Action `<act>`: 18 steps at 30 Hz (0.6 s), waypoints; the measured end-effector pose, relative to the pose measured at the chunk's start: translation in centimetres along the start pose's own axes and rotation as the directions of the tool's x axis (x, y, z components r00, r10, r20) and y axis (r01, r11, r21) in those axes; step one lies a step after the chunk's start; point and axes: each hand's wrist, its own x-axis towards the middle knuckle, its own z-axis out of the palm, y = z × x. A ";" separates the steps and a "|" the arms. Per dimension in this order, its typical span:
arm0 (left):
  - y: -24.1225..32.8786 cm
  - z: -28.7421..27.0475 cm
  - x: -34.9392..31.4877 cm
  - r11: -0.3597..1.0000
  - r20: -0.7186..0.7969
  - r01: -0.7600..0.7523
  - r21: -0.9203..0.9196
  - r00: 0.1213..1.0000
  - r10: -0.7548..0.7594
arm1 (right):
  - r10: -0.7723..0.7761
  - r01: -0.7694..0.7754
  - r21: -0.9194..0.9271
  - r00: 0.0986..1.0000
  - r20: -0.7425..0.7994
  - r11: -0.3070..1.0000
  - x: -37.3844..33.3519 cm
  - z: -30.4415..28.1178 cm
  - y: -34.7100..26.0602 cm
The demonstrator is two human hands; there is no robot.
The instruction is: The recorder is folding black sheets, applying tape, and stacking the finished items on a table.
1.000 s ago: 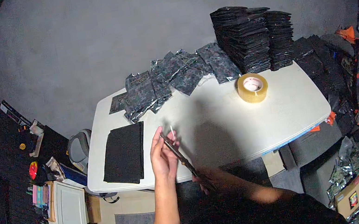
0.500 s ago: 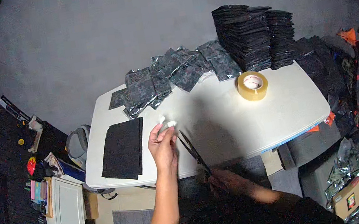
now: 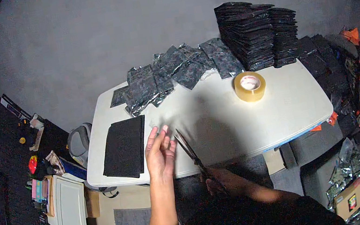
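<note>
My left hand (image 3: 161,155) is raised over the front edge of the white table (image 3: 283,110), palm up and fingers apart, with nothing visible in it. In my right hand (image 3: 223,182) is a pair of dark scissors (image 3: 187,147), blades pointing up and slightly left, close to the left fingertips. The handles are mostly hidden in the shadowed grip. Left of my left hand lies a flat folded black cloth (image 3: 124,148). Clear-bagged dark patterned cloth packets (image 3: 187,66) are piled along the far edge. A roll of clear yellowish tape (image 3: 250,86) rests on the right part of the table.
Two tall stacks of folded black cloth (image 3: 247,36) rise at the back right corner. Beyond the right end are heaped dark clothes and orange scraps (image 3: 350,36). A cardboard box (image 3: 350,199) with shiny packets stands low right, and a white cabinet (image 3: 69,207) low left.
The small white pieces that were at my left fingertips are no longer seen there. My left hand has opened and turned palm up. The scissors stay in my right hand.
</note>
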 end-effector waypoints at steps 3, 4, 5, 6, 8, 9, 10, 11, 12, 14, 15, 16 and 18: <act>0.4 -0.7 -0.1 1.000 0.027 0.016 -0.025 1.000 -0.015 | -0.084 0.083 -0.028 0.996 -0.010 0.996 0.4 0.4 0.6; 0.5 -0.8 -0.1 0.999 0.034 0.027 -0.034 0.999 -0.025 | -0.096 0.094 -0.050 0.995 -0.031 0.994 0.4 0.5 0.2; 0.6 -1.0 -0.2 0.999 0.034 0.029 -0.036 0.999 -0.027 | -0.093 0.092 -0.051 0.995 -0.032 0.994 0.4 0.3 -0.4; 0.6 -1.2 -0.3 0.999 0.034 0.037 -0.036 0.999 -0.035 | 0.014 -0.014 0.039 1.000 0.003 0.999 0.4 -0.1 -1.1; 0.6 -1.3 -0.5 0.998 0.040 0.047 -0.031 0.998 -0.046 | 0.114 -0.118 0.127 0.993 0.039 0.985 0.6 -0.3 -0.7; 0.6 -1.2 -0.6 0.998 0.054 0.052 -0.027 0.997 -0.051 | 0.091 -0.092 0.091 0.996 0.006 0.992 1.2 -0.3 1.2; 0.6 -1.3 -0.7 0.998 0.066 0.055 -0.026 0.996 -0.053 | 0.069 -0.067 0.052 0.997 -0.021 0.996 1.6 -0.3 1.2; 0.6 -1.3 -0.7 0.998 0.066 0.055 -0.028 0.996 -0.053 | 0.069 -0.068 0.050 0.997 -0.020 0.996 1.7 -0.5 1.0; 0.6 -1.4 -0.7 0.998 0.063 0.057 -0.026 0.996 -0.055 | 0.066 -0.066 0.072 0.998 0.009 0.995 1.7 -1.0 0.7; 0.6 -1.6 -0.7 0.998 0.056 0.056 -0.021 0.997 -0.054 | 0.060 -0.064 0.096 0.997 0.042 0.993 2.2 -0.9 0.4; 0.6 -1.6 -0.7 0.999 0.054 0.052 -0.015 0.997 -0.051 | -0.049 0.052 0.121 0.998 -0.028 0.991 2.6 -0.4 0.7; 0.7 -1.7 -0.8 0.999 0.052 0.050 -0.011 0.997 -0.049 | -0.153 0.166 0.137 0.983 -0.101 0.977 2.9 -0.1 0.3; 0.9 -1.8 -0.9 0.999 0.053 0.045 -0.006 0.998 -0.045 | -0.035 0.045 0.187 0.998 -0.056 0.981 2.9 -0.6 -1.0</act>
